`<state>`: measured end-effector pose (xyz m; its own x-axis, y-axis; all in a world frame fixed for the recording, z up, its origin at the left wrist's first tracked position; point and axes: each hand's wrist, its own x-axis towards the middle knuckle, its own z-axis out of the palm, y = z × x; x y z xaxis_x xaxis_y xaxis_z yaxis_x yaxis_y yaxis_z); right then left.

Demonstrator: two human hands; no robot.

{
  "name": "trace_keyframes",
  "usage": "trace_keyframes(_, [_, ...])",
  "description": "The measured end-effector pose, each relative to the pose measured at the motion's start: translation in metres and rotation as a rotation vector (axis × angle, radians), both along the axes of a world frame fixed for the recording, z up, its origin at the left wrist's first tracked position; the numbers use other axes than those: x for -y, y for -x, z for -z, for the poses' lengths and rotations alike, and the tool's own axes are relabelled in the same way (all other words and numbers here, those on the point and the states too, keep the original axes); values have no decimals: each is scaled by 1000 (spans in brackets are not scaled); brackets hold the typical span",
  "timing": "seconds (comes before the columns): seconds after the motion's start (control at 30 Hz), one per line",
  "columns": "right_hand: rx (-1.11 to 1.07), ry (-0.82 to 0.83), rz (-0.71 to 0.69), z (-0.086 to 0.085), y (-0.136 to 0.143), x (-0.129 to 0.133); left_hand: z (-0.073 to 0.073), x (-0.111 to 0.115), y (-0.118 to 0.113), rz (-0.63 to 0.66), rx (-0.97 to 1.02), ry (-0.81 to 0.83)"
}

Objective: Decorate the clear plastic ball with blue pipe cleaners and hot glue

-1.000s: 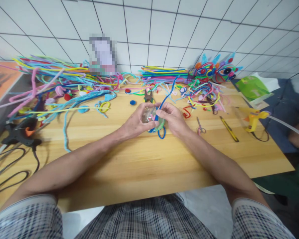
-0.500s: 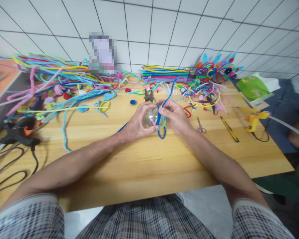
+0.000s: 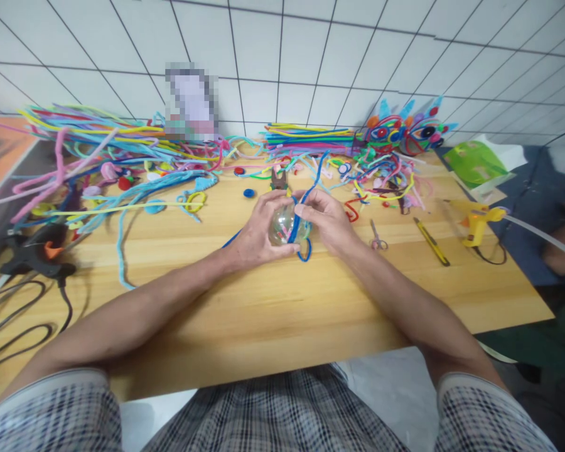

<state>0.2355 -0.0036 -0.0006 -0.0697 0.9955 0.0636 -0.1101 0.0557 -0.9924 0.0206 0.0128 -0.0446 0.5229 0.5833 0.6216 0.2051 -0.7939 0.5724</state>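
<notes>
Ball of clear, transparent plastic [image 3: 282,223]: between both hands, above the wooden tabletop [image 3: 263,314]. Blue fuzzy pipe cleaner [image 3: 295,221]: laid across the ball's right side, free end rising beyond the right hand. Left hand [image 3: 258,235]: half open, curved around the ball's left side, ball in grasp. Right hand [image 3: 329,220]: thumb and fingers nearly closed, pinching the blue pipe cleaner at the ball's upper right. Just beyond the hands: pliers with dark metal jaws [image 3: 279,180]. Beyond the left hand: small round blue cap [image 3: 248,193]. Right of the right hand, in outward order: small scissors [image 3: 379,242], yellow-and-black cutter [image 3: 432,242], yellow glue gun [image 3: 478,226].
</notes>
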Motion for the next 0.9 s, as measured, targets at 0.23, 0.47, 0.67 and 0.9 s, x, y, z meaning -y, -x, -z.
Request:
trace_keyframes(0.23, [-27, 6, 36, 4, 1, 0, 2, 15, -4, -62, -4, -46])
trace_keyframes(0.47, [-29, 4, 68, 7, 2, -3, 4, 13, -2, -32, -49, -68])
trace_keyframes(0.67, [-18, -2, 67, 6, 3, -2, 4, 15, -2, -48, -49, -72])
trace_keyframes(0.9, [-43, 8, 55, 4, 4, 1, 1, 17, -2, -64, -27, -39])
